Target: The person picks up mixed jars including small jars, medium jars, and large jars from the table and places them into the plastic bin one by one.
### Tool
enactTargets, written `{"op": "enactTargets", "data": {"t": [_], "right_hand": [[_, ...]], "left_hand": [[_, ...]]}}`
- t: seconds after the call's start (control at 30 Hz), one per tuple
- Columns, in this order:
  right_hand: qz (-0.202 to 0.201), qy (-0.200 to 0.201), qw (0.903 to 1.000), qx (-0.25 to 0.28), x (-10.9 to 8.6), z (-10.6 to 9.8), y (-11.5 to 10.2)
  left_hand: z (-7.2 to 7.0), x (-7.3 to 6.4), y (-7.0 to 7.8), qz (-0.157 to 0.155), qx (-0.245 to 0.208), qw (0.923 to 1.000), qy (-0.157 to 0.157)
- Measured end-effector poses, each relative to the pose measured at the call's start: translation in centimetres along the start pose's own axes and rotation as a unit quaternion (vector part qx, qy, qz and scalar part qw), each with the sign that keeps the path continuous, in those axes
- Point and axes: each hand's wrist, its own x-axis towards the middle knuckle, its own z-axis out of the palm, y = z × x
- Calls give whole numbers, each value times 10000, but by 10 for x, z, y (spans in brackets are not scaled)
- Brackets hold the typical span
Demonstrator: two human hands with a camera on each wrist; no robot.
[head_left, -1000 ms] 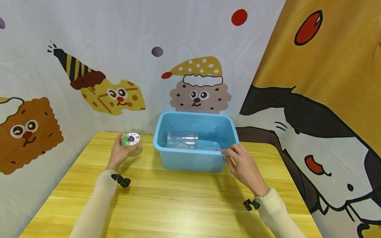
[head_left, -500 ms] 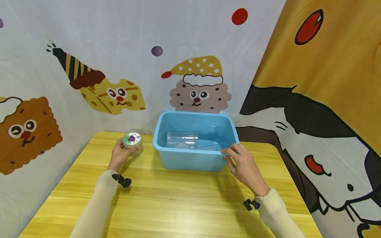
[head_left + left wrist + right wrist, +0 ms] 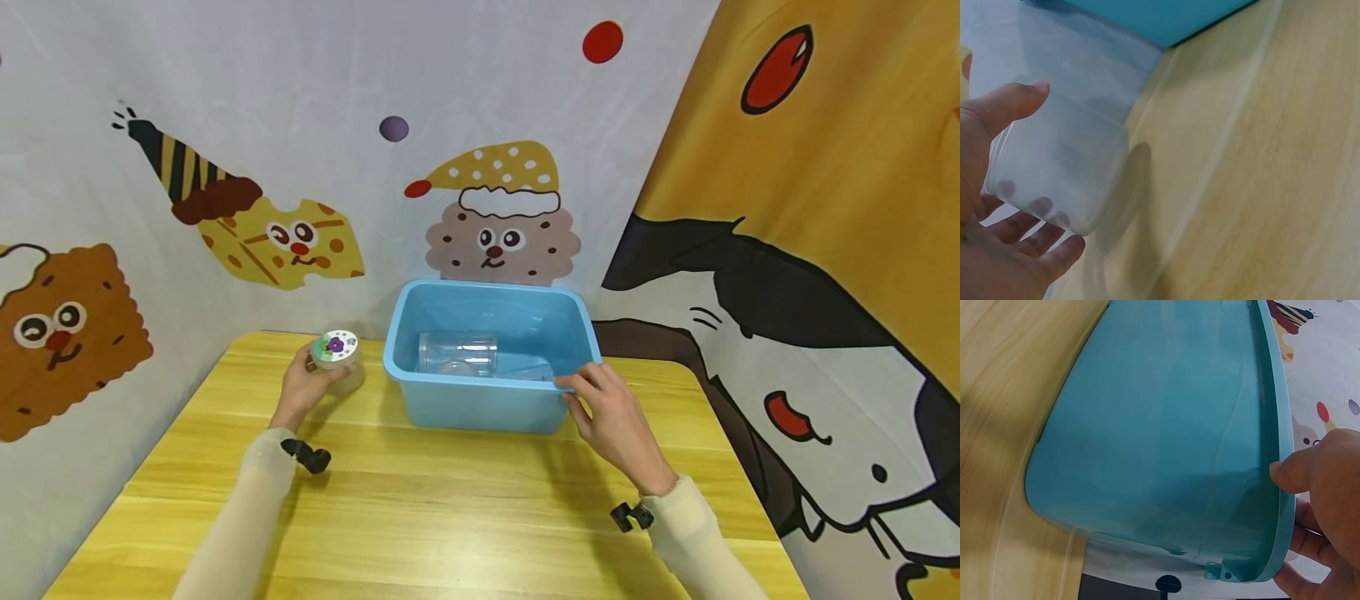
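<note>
A small translucent jar (image 3: 345, 379) with a white lid (image 3: 335, 345) printed with purple and green flowers is upright at the table's back left. My left hand (image 3: 302, 387) grips it, thumb on the near side and fingers round the far side. In the left wrist view the jar (image 3: 1063, 162) looks frosted, with fingertips showing through its wall. I cannot tell whether its base touches the table. My right hand (image 3: 615, 417) pinches the front rim of a blue plastic bin (image 3: 480, 408) near its right corner. In the right wrist view the thumb lies over the rim (image 3: 1282, 425), fingers beneath.
Inside the bin lie a clear cylindrical container (image 3: 457, 352) on its side and other clear plastic pieces (image 3: 525, 372), partly hidden by the front wall. The wooden table (image 3: 420, 508) meets a cartoon-printed cloth backdrop (image 3: 315, 125) behind, with printed cloth at the left and right too.
My left fingers have closed round the jar, which has shifted slightly right and up in the head view. The right hand and the bin stay in place.
</note>
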Motion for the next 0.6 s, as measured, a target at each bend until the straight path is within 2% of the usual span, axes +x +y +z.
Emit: {"op": "enactTargets", "data": {"t": [0.2,0.6], "right_hand": [[-14,12,10000,57,-1,2,1],[11,-24,10000,75,1,-1,1]], "left_hand": [[0,-2,10,195,127,9997,117],[2,-1,40,718,130,9973,100]]}}
